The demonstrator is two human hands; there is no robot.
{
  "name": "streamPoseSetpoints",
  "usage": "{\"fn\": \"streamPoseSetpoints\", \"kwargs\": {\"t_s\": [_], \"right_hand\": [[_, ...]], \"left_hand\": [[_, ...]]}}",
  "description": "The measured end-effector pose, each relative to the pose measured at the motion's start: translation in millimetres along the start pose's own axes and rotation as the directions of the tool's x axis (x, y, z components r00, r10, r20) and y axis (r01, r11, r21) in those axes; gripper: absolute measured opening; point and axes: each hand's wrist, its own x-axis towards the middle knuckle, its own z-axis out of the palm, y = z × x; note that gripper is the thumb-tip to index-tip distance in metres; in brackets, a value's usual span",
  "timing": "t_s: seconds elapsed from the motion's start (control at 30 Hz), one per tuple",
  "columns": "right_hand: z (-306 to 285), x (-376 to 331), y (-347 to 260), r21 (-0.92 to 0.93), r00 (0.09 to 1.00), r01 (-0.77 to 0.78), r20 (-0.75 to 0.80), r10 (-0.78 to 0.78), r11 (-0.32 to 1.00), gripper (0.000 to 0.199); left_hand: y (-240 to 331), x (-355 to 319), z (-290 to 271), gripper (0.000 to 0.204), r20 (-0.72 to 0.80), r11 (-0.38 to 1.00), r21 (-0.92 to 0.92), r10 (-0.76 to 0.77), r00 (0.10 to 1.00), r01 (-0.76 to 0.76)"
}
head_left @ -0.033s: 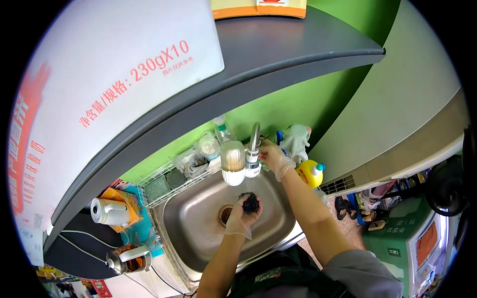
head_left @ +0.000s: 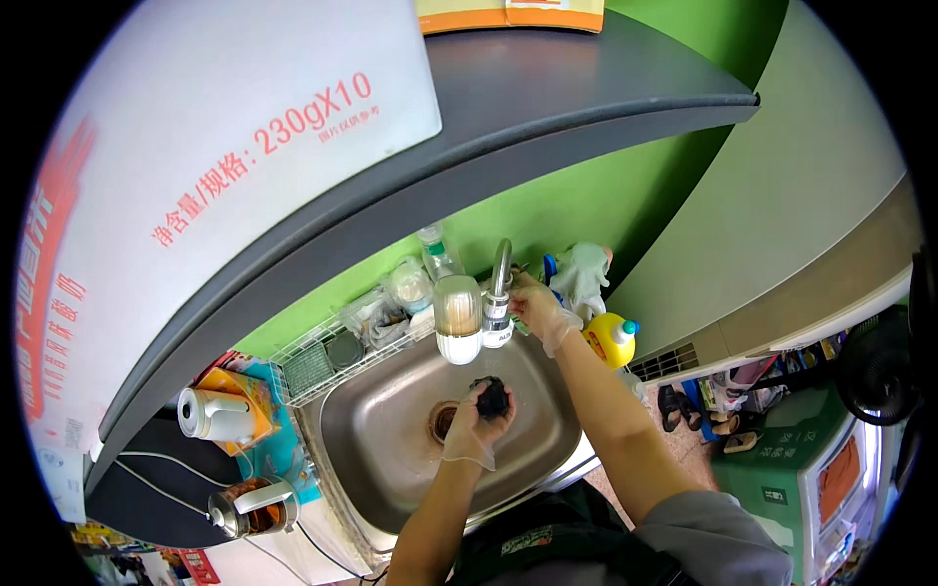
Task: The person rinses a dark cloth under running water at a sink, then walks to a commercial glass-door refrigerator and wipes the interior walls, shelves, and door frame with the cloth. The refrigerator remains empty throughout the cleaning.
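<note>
My left hand (head_left: 475, 430), in a clear thin glove, is held over the metal sink (head_left: 376, 400) with its fingers curled round a dark, wet-looking lump (head_left: 491, 398). Its exact kind cannot be made out. Below and left of this hand shows the brown-ringed drain (head_left: 443, 420). My right hand (head_left: 535, 307), also gloved, reaches to the right side of the faucet (head_left: 502, 262). Its fingers are bent against the faucet where the handle would be, and the fingertips are partly hidden. A white water filter with a clear top (head_left: 457, 320) is fixed to the faucet's left.
A wire rack (head_left: 313, 369) with jars and bags lines the sink's back left. At right stands a yellow bottle (head_left: 611, 340). A kettle (head_left: 213, 417) and a glass pot (head_left: 256, 508) are at left. A dark shelf (head_left: 586, 93) bearing a large white box (head_left: 293, 59) overhangs the sink.
A faint trickle of water below the faucet no longer shows. Both hands stay in practically the same place.
</note>
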Motion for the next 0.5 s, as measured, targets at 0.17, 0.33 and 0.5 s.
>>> {"fn": "streamPoseSetpoints", "kwargs": {"t_s": [0.17,0.33,0.5], "right_hand": [[-10.1,-63.5,61.2,-0.091,0.984,-0.179,-0.015,0.178,0.980,0.072],[8.7,-113.5,142.5,0.735,0.866,-0.498,0.448,0.222,0.460,0.063],[39.4,-109.5,90.0,0.505,0.886,-0.356,0.449,0.112,0.786,0.042]], "left_hand": [[-10.8,-20.4,12.6,0.033,0.200,0.988,-0.126,-0.057,0.978,0.084],[-24.2,-37.7,17.6,0.039,0.362,0.867,-0.304,-0.278,0.890,0.395],[-18.7,-53.0,-9.8,0.038,0.337,0.926,-0.006,-0.354,0.872,0.379]]}}
